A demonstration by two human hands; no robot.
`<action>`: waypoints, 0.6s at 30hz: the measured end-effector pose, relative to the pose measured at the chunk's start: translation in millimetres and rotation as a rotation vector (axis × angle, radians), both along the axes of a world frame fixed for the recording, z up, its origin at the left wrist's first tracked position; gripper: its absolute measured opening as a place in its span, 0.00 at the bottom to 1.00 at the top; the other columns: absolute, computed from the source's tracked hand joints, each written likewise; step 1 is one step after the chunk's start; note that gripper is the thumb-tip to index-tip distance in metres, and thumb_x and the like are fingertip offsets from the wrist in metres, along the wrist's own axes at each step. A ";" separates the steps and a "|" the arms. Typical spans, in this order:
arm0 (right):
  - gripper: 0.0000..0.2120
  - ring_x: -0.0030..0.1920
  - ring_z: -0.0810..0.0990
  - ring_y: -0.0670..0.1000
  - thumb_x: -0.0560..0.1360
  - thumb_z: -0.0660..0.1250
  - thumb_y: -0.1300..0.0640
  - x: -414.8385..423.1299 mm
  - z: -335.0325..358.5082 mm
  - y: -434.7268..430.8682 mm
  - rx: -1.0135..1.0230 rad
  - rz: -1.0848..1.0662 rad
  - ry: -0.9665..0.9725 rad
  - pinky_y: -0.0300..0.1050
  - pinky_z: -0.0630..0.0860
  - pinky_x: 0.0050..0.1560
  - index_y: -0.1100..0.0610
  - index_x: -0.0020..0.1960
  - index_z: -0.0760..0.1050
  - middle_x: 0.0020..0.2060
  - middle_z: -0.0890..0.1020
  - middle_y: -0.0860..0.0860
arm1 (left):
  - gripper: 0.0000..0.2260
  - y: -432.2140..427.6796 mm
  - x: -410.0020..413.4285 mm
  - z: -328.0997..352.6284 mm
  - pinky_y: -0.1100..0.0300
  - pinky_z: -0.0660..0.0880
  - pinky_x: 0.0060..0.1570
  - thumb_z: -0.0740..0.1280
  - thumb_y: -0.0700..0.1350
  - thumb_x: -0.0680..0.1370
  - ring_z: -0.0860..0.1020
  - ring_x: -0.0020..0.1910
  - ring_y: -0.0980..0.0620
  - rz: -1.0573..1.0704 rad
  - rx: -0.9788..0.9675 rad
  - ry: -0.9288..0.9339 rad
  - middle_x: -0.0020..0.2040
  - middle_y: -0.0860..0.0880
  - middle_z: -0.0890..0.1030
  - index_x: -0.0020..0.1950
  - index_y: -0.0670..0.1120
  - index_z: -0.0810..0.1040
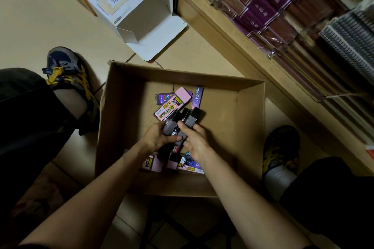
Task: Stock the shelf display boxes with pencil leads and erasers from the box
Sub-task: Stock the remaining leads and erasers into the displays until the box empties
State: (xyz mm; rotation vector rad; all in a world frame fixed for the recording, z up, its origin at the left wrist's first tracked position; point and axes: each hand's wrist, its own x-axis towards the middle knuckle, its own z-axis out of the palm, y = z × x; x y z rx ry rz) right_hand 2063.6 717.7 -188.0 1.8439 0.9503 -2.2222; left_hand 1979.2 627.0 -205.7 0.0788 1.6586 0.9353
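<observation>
Centre of the frame, head view: we note an open brown cardboard box point(251, 127) on the tiled floor, seen from above between our two feet.

- Left hand point(159, 137), over the middle of the box: fingers are curled round a bundle of dark cases point(190, 122), thumb lying across the lower end of the bundle.
- Right hand point(197, 141), just right of the left and touching the same bundle: thumb is pressed on top of one dark case and the palm is cupped against the side. The fingers go underneath and we cannot see their tips. We read it as gripping the bundle.
- The bundle fans out toward the upper part of the box and is held above the loose stock.
- Loose on the box floor, above the hands: a pink lead case point(172, 105) lies on a slant. A small purple case point(164, 98) is partly under its upper left end, and a slim purple pack point(198, 97) is just to its right.
- Below the hands, near the lower wall of the box: more pink and printed packs point(186, 164), partly hidden by the wrists.

Upper left of the frame: a white carton point(129, 4) lies on its side with its flaps open, just beyond the box.

Right side of the frame: a wooden shelf holds wrapped purple-spined books point(269, 4) and spiral notebooks point(352, 40).

A shoe point(66, 75) is at mid left and the other shoe point(281, 147) at right, both beside the box.
</observation>
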 end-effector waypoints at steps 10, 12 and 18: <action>0.11 0.42 0.78 0.54 0.75 0.68 0.63 -1.1 29.8 27.4 0.248 0.104 0.114 0.49 0.76 0.45 0.67 0.55 0.76 0.45 0.81 0.59 | 0.08 24.3 -17.3 42.8 0.72 0.60 0.15 0.72 0.39 0.73 0.66 0.14 0.62 -0.090 0.114 -0.031 0.18 0.55 0.73 0.40 0.47 0.75; 0.12 0.43 0.79 0.55 0.74 0.68 0.64 -1.4 42.0 37.1 0.261 0.119 0.143 0.51 0.77 0.47 0.68 0.56 0.76 0.46 0.81 0.61 | 0.08 29.5 -19.6 53.4 0.74 0.63 0.17 0.71 0.37 0.74 0.70 0.16 0.64 -0.083 0.168 -0.035 0.19 0.57 0.75 0.40 0.46 0.75; 0.14 0.46 0.81 0.57 0.74 0.68 0.62 0.2 86.3 60.2 0.271 0.145 0.217 0.50 0.78 0.49 0.67 0.58 0.76 0.49 0.81 0.61 | 0.08 43.3 -20.2 84.2 0.67 0.76 0.29 0.73 0.43 0.73 0.81 0.31 0.58 -0.084 0.239 -0.046 0.33 0.52 0.84 0.48 0.47 0.77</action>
